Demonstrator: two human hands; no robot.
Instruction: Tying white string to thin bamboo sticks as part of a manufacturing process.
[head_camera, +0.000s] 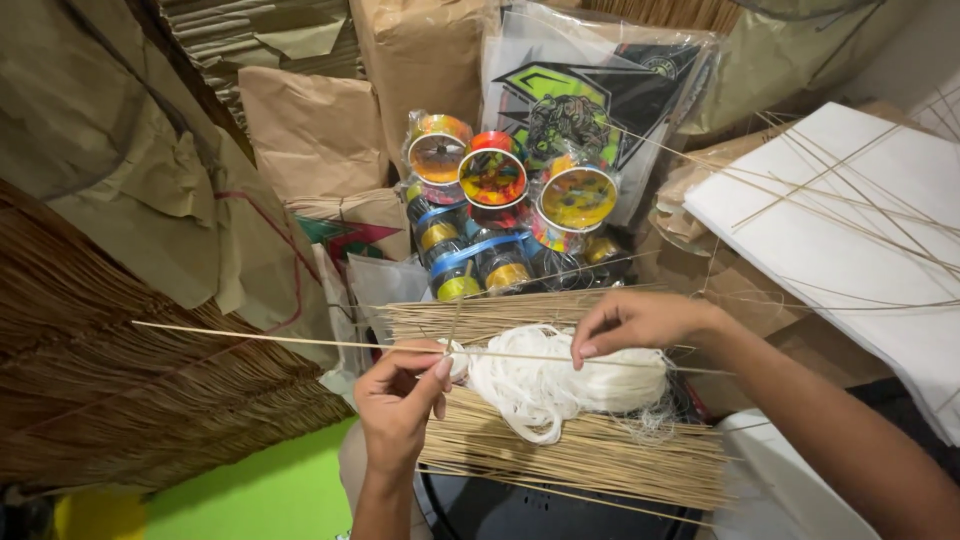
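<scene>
Head camera is looking down on two bare hands working over a lap-level pile of sticks. Nearest, the left hand (398, 400) is rising from the bottom edge, its fingers curling narrowly with thumb and forefinger pinching a long thin bamboo stick (300, 340) that is running nearly level from far left across to the right. A second short stick (456, 310) is standing up crosswise at that pinch point. The right hand (632, 322) is reaching in from the right, its fingertips pressing down narrowly on the same long stick, just above a loose bundle of white thread (560, 385). That thread is lying on a flat stack of bamboo sticks (600, 460), which is resting on a dark round surface (530, 515). Below left, a bright green patch of floor (260, 495) is showing.

Farther out on the left, a large heap of brown sticks (120, 400) is sloping away under crumpled brown paper (140, 180). On the right, white paper sheets (850, 230) are lying with several thin sticks scattered across them. Beyond the hands, colourful string spools (495, 210) wrapped in clear plastic are clustering together, and behind them a green-and-black printed kite in a plastic sleeve (590, 100) is leaning against brown paper bags (320, 130).
</scene>
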